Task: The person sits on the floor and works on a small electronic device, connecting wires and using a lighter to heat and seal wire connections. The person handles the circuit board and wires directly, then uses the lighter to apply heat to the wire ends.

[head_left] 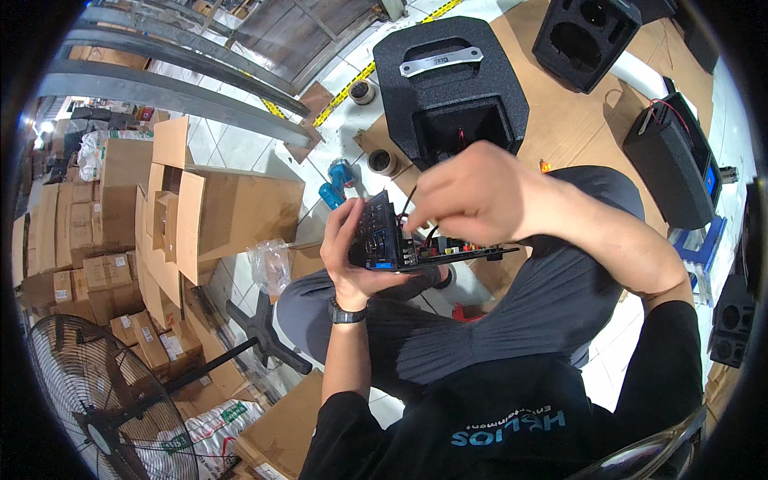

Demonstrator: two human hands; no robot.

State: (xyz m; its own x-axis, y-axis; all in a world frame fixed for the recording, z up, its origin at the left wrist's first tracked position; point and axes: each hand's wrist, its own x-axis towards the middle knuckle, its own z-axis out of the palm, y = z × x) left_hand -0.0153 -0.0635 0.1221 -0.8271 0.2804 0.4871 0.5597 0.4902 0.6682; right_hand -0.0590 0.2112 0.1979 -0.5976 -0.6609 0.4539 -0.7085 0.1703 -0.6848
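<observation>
My left hand (346, 264), with a black watch on its wrist, grips the edge of a black speaker amplifier module (374, 234). The module's control panel is turned toward the left and stands on edge. Its circuit board (460, 254), with red and green parts, reaches right over my lap. Over the board hovers my right hand (488, 192), slightly blurred. Its fingers are bent together beside a thin black cable (410, 197); what they pinch is hidden. Beyond my hands stands a black speaker cabinet (394, 96) with a light handle and an open recess.
A blue power tool (342, 173) lies beside two round containers, one a brown cup (382, 162). Open cardboard boxes (240, 204) and a fan (76, 400) are on the left. An empty speaker shell (552, 36) and another speaker (664, 172) stand on the right.
</observation>
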